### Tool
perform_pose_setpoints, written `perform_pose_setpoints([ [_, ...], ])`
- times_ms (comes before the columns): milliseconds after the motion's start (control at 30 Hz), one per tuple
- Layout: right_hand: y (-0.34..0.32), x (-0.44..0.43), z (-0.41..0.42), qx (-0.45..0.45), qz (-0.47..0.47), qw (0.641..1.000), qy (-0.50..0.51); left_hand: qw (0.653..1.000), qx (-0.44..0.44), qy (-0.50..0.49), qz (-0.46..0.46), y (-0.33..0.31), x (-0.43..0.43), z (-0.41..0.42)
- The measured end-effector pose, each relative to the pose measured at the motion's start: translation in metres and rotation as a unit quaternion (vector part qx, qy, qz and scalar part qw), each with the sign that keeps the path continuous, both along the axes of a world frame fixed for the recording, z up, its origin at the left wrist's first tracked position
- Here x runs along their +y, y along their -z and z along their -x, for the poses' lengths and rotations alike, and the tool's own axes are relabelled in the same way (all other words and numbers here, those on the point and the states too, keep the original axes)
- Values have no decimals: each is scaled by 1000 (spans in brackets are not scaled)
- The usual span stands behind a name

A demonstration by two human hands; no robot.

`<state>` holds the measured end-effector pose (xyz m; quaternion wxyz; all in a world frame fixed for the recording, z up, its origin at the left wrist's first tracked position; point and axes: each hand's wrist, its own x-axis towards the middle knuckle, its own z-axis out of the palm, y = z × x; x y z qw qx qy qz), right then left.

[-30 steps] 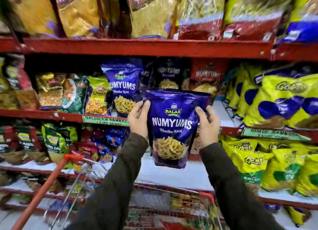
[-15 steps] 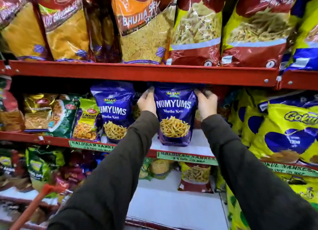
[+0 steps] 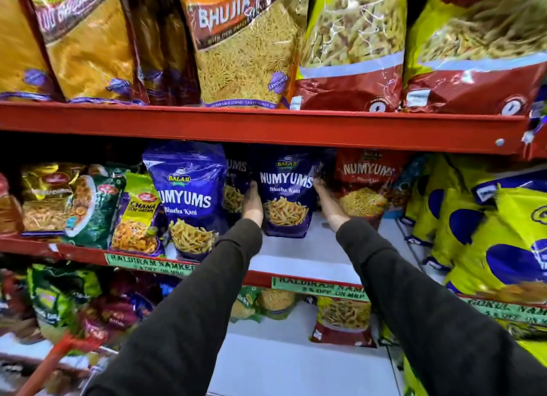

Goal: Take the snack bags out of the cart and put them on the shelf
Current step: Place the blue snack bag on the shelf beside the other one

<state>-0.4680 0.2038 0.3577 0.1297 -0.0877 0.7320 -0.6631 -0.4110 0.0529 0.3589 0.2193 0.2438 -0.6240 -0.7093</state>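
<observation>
A purple Numyums snack bag (image 3: 285,197) stands upright deep on the white middle shelf (image 3: 319,253), under the red upper shelf beam. My left hand (image 3: 253,203) grips its left edge and my right hand (image 3: 327,203) grips its right edge, fingertips dark in the shadow. Another purple Numyums bag (image 3: 189,194) stands nearer the front on the left, with a third partly hidden behind it. The cart shows only as a red handle (image 3: 56,357) at the bottom left.
A red Numyums bag (image 3: 364,185) stands just right of my right hand. Yellow and blue bags (image 3: 485,241) fill the right side. Large Bhujia bags (image 3: 242,46) crowd the upper shelf. Green and yellow packets (image 3: 136,215) sit left. The lower shelf (image 3: 284,363) holds a few packets.
Both hands have pushed the purple bag up from in front of the shelf and further back onto the middle shelf. The view has tilted upward, leaving the cart mostly out of sight.
</observation>
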Motion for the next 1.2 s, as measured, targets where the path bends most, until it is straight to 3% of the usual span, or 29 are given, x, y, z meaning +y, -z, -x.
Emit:
perform_pose_setpoints([
  [67,14,-1,-10,-37,-2,998,-44,1000,-15,10,-12,14,3,-2],
  [167,27,-1,-15,-3,41,998,-44,999,-24,35,-18,28,2,-7],
  [400,59,10,-41,23,60,998,4,995,-5,27,101,50,6,-43],
  [600,61,20,-96,66,104,992,-6,992,27,-3,124,69,11,-80],
  [800,62,21,-125,91,95,991,-22,989,25,-19,142,70,12,-103],
  [933,61,23,-128,100,39,994,-19,986,10,3,166,66,11,-110],
  [1033,73,27,-135,161,-18,986,34,983,57,-24,170,73,19,-122],
  [1200,102,47,-168,257,-17,959,114,962,155,-100,202,111,39,-150],
])
